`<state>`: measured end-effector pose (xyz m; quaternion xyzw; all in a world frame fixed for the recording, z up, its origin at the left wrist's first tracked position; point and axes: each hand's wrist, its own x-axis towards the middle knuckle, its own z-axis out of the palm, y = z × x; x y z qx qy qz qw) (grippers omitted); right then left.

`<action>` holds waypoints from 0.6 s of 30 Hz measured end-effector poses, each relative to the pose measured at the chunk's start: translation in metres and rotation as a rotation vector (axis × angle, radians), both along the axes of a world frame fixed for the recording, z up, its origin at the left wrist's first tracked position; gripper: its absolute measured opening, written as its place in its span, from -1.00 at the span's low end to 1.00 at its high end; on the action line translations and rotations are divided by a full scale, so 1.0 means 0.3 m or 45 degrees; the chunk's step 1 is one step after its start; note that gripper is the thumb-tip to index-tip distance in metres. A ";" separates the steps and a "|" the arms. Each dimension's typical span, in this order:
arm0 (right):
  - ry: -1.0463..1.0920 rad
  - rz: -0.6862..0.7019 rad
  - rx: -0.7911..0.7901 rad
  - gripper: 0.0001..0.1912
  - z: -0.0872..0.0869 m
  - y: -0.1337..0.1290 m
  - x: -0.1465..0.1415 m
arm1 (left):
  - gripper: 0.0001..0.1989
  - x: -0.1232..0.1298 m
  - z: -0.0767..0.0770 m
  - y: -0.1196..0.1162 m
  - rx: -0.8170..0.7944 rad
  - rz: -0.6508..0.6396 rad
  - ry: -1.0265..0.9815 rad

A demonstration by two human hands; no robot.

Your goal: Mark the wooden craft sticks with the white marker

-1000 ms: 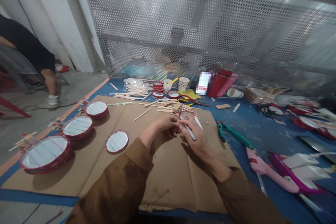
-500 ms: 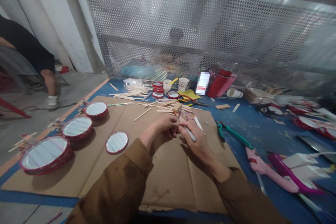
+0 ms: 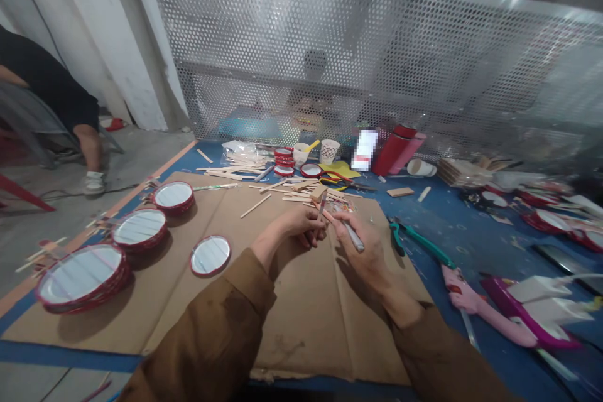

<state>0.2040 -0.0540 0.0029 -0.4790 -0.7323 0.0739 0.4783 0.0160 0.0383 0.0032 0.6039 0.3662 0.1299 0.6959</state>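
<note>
My left hand [image 3: 304, 225] is closed on a thin wooden stick [image 3: 322, 206] that points up over the cardboard [image 3: 301, 301]. Just to its right, my right hand [image 3: 360, 248] is wrapped round a grey-handled tool [image 3: 353, 237], whose tip is hard to make out. The two hands are close together with a small gap. Behind them lie loose wooden sticks [image 3: 264, 188]. A small white disc with a red rim [image 3: 210, 255] lies flat left of my hands. Three red-sided round pieces with white tops [image 3: 80, 276] stand in a row at the left.
Pliers with teal handles [image 3: 424, 242], a pink glue gun [image 3: 490, 314] and a purple power strip [image 3: 527, 314] lie at the right. Paper cups [image 3: 329, 151], a lit phone [image 3: 364, 150] and a red bottle [image 3: 394, 149] stand at the back. A person [image 3: 47, 81] sits far left.
My right hand has moved slightly right with the grey-handled tool, away from my left hand. My left hand has stayed nearly in place with the stick.
</note>
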 end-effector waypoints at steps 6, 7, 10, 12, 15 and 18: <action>-0.018 -0.183 0.077 -0.76 0.022 0.022 0.059 | -0.72 0.002 0.016 -0.017 0.060 0.039 0.052; -0.005 -0.202 0.086 -0.75 0.022 0.025 0.066 | -0.73 0.003 0.017 -0.019 0.067 0.050 0.055; 0.014 -0.232 0.090 -0.72 0.023 0.030 0.079 | -0.74 0.006 0.018 -0.024 0.076 0.067 0.047; 0.017 -0.232 0.077 -0.72 0.027 0.030 0.082 | -0.74 0.007 0.017 -0.022 0.080 0.061 0.041; 0.065 -0.226 0.051 -0.70 0.042 0.022 0.077 | -0.73 0.004 0.008 -0.012 0.084 0.039 0.045; 0.130 -0.161 0.004 -0.67 0.054 0.003 0.053 | -0.72 0.000 -0.007 0.002 0.046 0.008 0.008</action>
